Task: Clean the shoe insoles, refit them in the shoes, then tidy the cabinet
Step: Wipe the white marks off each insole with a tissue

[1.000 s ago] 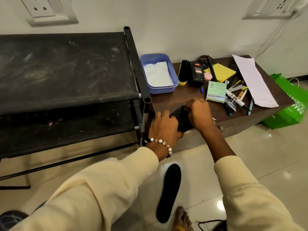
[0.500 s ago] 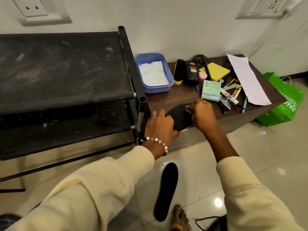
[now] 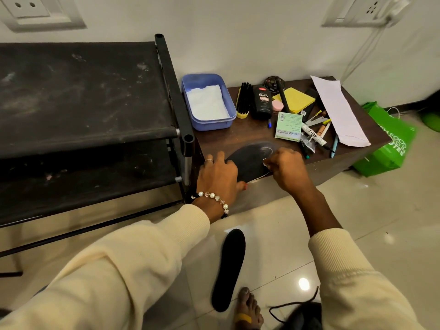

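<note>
A black insole (image 3: 250, 160) lies on the front edge of the brown cabinet top (image 3: 240, 136), its heel end sticking out over the edge. My left hand (image 3: 217, 177) holds it down with the fingers on top and the thumb under the edge. My right hand (image 3: 284, 166) pinches a small white wipe (image 3: 265, 161) against the insole's surface, where a damp shiny streak shows. A second black insole (image 3: 228, 270) lies on the floor tiles below. The dark edge of a shoe with a loose lace (image 3: 302, 313) shows at the bottom.
A black shoe rack (image 3: 78, 101) stands to the left. On the cabinet top are a blue tub (image 3: 187, 91) of white tissues, a brush (image 3: 244, 101), a black polish bottle (image 3: 262, 102), yellow notes, a green box, pens and white paper. A green bag (image 3: 385, 141) sits right; my bare foot (image 3: 247, 308) below.
My right hand has slid the wipe back toward me along the insole, uncovering its toe end with a wet streak. My left hand has stayed pressed on the heel end.
</note>
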`<state>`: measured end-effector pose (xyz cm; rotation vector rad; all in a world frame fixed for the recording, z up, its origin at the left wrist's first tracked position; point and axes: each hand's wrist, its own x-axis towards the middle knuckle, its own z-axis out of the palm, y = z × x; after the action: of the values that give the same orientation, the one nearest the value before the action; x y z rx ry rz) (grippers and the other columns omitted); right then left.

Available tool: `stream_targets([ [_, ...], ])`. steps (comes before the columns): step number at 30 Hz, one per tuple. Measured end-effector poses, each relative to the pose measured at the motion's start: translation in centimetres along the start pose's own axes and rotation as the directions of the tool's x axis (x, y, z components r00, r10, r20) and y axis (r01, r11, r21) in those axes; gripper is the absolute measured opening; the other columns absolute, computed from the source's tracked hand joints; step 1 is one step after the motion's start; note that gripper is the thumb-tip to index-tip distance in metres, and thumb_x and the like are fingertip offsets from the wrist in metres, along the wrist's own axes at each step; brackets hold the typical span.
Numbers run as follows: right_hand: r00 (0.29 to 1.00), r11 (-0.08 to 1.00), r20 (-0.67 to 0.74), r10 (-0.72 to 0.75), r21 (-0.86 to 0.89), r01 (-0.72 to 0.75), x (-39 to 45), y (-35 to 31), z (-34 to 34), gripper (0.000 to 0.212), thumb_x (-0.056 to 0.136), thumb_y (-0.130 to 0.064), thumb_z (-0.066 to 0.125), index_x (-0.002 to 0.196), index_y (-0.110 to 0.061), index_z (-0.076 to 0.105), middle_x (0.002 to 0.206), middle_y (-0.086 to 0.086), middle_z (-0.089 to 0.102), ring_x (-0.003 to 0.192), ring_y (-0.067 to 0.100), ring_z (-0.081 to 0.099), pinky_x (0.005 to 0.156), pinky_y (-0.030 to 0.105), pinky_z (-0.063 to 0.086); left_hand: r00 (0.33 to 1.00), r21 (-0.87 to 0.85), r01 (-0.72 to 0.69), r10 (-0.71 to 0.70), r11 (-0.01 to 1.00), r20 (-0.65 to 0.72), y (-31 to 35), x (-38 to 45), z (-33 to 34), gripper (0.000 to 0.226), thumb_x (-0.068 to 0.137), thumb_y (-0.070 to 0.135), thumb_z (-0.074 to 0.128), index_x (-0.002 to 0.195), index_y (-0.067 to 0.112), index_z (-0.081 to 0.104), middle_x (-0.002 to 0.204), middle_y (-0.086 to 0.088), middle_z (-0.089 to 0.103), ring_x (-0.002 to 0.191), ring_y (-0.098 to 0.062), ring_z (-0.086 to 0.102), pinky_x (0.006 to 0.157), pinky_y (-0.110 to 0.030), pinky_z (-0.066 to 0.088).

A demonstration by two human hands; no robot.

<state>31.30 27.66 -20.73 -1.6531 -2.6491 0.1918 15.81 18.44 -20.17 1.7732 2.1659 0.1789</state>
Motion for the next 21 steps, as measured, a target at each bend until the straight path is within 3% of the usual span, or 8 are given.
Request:
stream_targets([
  [3, 0.989, 0.993, 0.104, -0.104, 0.06, 0.098, -0.2, -0.6, -0.6, 0.026, 0.091, -0.013, 0.058, 0.114, -0.015, 0.069, 0.118, 0.009, 0.063, 0.109, 0.027, 0.056, 0.092, 0.029, 0.04, 0.999, 0.015, -0.002, 0.002, 1.0, -0.04, 0.3, 0.0, 0.4, 0.059, 0.086, 0.049, 0.062, 0.127, 0.008, 0.052, 0.135, -0.008, 0.04, 0.124, -0.032, 0.036, 0.098, -0.038, 0.04],
  [6, 0.986, 0.983, 0.091, -0.141, 0.13, 0.129, -0.8, 0.1, -1.0, 0.025, 0.089, -0.009, 0.061, 0.111, -0.014, 0.071, 0.116, 0.008, 0.066, 0.108, 0.026, 0.058, 0.092, 0.027, 0.04, 0.999, 0.024, -0.014, 0.015, 1.0, -0.043, 0.5, 0.1, 0.7, 0.061, 0.086, 0.05, 0.061, 0.13, 0.009, 0.049, 0.136, -0.007, 0.039, 0.125, -0.031, 0.036, 0.098, -0.038, 0.04],
  [10, 0.995, 0.995, -0.018, 0.097, 0.014, -0.097, -0.3, 1.1, -0.3, 0.022, 0.088, -0.009, 0.059, 0.105, -0.013, 0.072, 0.109, 0.014, 0.065, 0.102, 0.033, 0.058, 0.086, 0.036, 0.045, 0.998, 0.035, -0.029, 0.031, 0.999, -0.052, 0.7, 0.2, 0.9, 0.061, 0.087, 0.051, 0.06, 0.13, 0.009, 0.049, 0.135, -0.006, 0.04, 0.123, -0.03, 0.037, 0.097, -0.037, 0.041],
  [12, 0.994, 0.994, -0.028, 0.108, -0.022, -0.109, -0.2, 0.5, 0.0, 0.024, 0.088, -0.007, 0.056, 0.107, -0.013, 0.07, 0.108, 0.014, 0.064, 0.1, 0.033, 0.058, 0.083, 0.034, 0.046, 0.998, 0.034, -0.025, 0.027, 0.999, -0.062, 0.7, 0.2, 0.9, 0.06, 0.086, 0.051, 0.061, 0.128, 0.009, 0.051, 0.133, -0.006, 0.042, 0.122, -0.03, 0.037, 0.096, -0.037, 0.04],
  [14, 0.999, 0.999, 0.005, 0.045, 0.004, -0.045, -0.3, -0.7, 0.3, 0.026, 0.089, -0.007, 0.055, 0.109, -0.014, 0.069, 0.111, 0.012, 0.063, 0.102, 0.031, 0.058, 0.085, 0.034, 0.045, 0.998, 0.034, -0.022, 0.024, 0.999, -0.06, 0.8, 0.2, 0.9, 0.06, 0.085, 0.05, 0.062, 0.128, 0.009, 0.051, 0.133, -0.006, 0.042, 0.122, -0.031, 0.037, 0.096, -0.037, 0.04],
  [18, 0.969, 0.967, 0.058, -0.241, 0.095, 0.235, -1.0, -2.3, -0.3, 0.025, 0.09, -0.006, 0.055, 0.11, -0.009, 0.07, 0.115, 0.014, 0.063, 0.105, 0.029, 0.058, 0.09, 0.036, 0.044, 0.998, 0.028, -0.018, 0.019, 0.999, -0.057, 1.0, 0.2, 0.8, 0.059, 0.085, 0.048, 0.063, 0.128, 0.009, 0.051, 0.134, -0.007, 0.042, 0.124, -0.033, 0.037, 0.096, -0.038, 0.04],
  [21, 0.973, 0.974, 0.095, -0.211, 0.107, 0.201, -0.9, -0.9, -0.3, 0.024, 0.09, -0.008, 0.059, 0.11, -0.011, 0.07, 0.117, 0.011, 0.064, 0.108, 0.027, 0.058, 0.092, 0.033, 0.044, 0.999, 0.031, -0.018, 0.019, 0.999, -0.039, 1.1, 0.3, 0.7, 0.058, 0.086, 0.047, 0.064, 0.128, 0.009, 0.052, 0.133, -0.007, 0.043, 0.124, -0.033, 0.037, 0.097, -0.038, 0.04],
])
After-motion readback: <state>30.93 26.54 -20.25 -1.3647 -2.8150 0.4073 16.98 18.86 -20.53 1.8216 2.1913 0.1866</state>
